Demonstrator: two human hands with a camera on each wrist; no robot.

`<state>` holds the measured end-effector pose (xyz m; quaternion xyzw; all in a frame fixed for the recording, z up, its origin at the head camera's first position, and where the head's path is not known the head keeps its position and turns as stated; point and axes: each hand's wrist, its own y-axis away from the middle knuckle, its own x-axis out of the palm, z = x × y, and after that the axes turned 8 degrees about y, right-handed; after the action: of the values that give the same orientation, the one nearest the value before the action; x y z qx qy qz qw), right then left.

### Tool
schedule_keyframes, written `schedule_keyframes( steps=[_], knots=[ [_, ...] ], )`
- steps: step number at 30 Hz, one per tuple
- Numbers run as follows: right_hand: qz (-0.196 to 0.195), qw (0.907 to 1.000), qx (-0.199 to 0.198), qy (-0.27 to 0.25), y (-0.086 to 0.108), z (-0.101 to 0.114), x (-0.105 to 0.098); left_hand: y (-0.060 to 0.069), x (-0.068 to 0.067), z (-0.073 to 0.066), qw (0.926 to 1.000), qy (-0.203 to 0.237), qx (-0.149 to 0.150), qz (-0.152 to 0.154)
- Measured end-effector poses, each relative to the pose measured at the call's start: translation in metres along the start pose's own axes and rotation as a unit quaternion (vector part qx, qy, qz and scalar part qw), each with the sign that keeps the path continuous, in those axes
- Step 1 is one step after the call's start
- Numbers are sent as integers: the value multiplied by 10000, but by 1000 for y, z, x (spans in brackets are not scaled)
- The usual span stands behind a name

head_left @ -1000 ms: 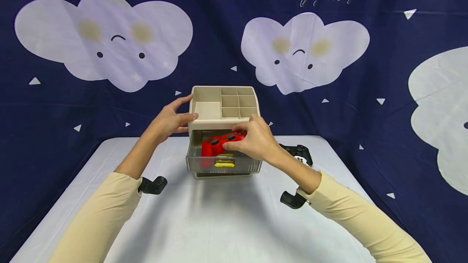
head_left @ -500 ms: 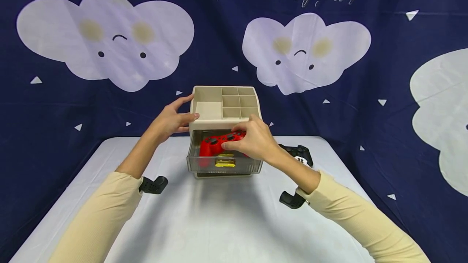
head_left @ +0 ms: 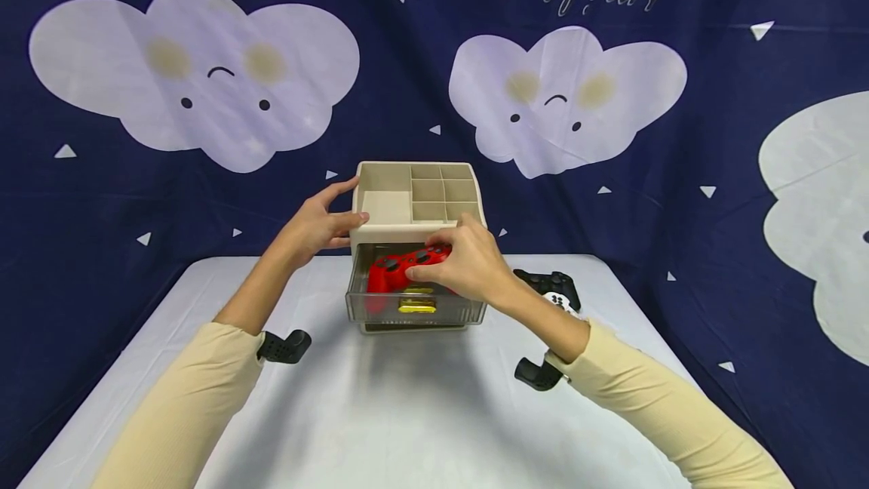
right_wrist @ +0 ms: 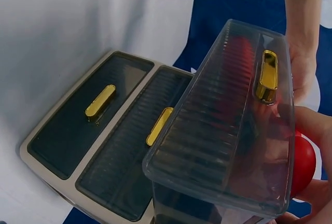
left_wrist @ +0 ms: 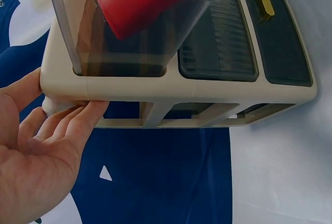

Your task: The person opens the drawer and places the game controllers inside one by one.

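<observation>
A cream drawer cabinet (head_left: 383,206) stands at the table's back, its clear top drawer (head_left: 360,309) pulled out. A red game controller (head_left: 390,272) lies tilted in that drawer. My right hand (head_left: 471,261) pinches the controller's right part between thumb and fingers; in the right wrist view the controller's red end (right_wrist: 303,166) shows beside the drawer wall. My left hand (head_left: 311,229) holds the cabinet's left side, thumb on the top edge. The left wrist view shows the left hand (left_wrist: 46,151) against the cabinet side (left_wrist: 119,90), fingers fairly straight.
Right of the cabinet, partly behind my right forearm, lie a black controller (head_left: 565,287) and a white one (head_left: 558,299). Two lower drawers with gold handles (right_wrist: 100,101) are closed. A dark blue cloth with clouds (head_left: 400,59) hangs behind the white table (head_left: 407,413).
My right hand and the red controller have shifted slightly left within the drawer. More of the black controller shows behind the right wrist. The left hand keeps its place on the cabinet.
</observation>
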<state>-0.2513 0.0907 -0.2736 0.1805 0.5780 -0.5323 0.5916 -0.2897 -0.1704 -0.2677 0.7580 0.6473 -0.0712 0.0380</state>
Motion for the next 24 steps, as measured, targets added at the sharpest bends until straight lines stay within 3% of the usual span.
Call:
schedule_keyframes(
  steps=[14, 24],
  knots=[
    [-140, 9999, -59, 52, 1, 1, 0, -1, 1, -1, 10000, 36, -34, 1],
    [-177, 9995, -207, -180, 0, 2, 5, -1, 0, 0, 10000, 28, -20, -6]
  ],
)
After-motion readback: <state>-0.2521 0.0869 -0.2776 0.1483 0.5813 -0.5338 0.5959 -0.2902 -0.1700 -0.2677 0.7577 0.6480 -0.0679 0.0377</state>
